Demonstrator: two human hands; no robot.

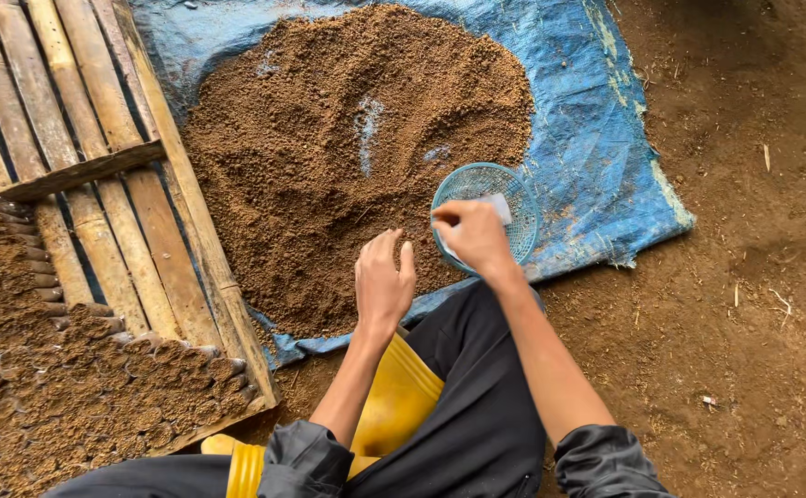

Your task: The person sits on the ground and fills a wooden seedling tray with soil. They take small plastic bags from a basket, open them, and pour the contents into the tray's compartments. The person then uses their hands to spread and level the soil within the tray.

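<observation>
Two bare hands work at the near edge of a blue tarpaulin [597, 120] spread on the dirt floor [753, 314]. Most of the tarpaulin is covered by a broad heap of brown soil mix [329, 157], widest across the middle and running toward the far edge, with a few pale bare streaks where the sheet shows through. Beside the tarpaulin's left edge lies a bamboo-slat tray [98, 184], its slats running away from the person; its near left part is packed with rows of small soil-filled pots [61, 387], touching one another.

At the heap's right edge, near the tarpaulin's near right corner, sits a round blue mesh basket [504, 198]; its bowl holds what looks like a pale scrap, and otherwise little can be made out in it. The right hand [475, 238] covers the basket's near rim, fingers curled shut on something small and pale, most likely a thin bag, though that cannot be told for sure. The left hand [383, 281] hovers just left of it over the heap's near edge, fingers together, slightly bent, holding nothing. The soil lies straight ahead of those fingertips, so the left hand is the nearer to it.
</observation>
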